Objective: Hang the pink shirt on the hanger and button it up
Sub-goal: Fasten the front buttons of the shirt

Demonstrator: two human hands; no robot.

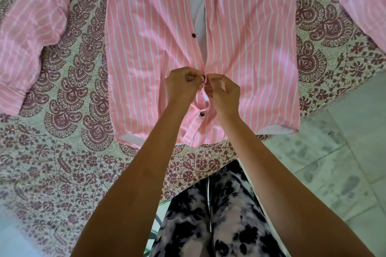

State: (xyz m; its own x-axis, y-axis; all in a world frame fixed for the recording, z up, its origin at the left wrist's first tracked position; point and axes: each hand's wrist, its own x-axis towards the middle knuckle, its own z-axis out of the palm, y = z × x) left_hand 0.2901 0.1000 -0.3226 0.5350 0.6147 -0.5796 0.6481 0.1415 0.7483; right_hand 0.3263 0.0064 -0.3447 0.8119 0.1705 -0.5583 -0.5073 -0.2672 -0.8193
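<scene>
While curled, both hands (203, 87) pinch the pink shirt (250, 44) placket.

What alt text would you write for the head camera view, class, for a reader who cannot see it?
Two bare hands, left hand and right hand, pinch the front edges of a pink striped shirt together at a button. It lies on a paisley bedspread, two dark buttons above still undone.

No text, label, brand or number can be read anywhere; the fabrics in view carry only stripes and patterns.
</scene>
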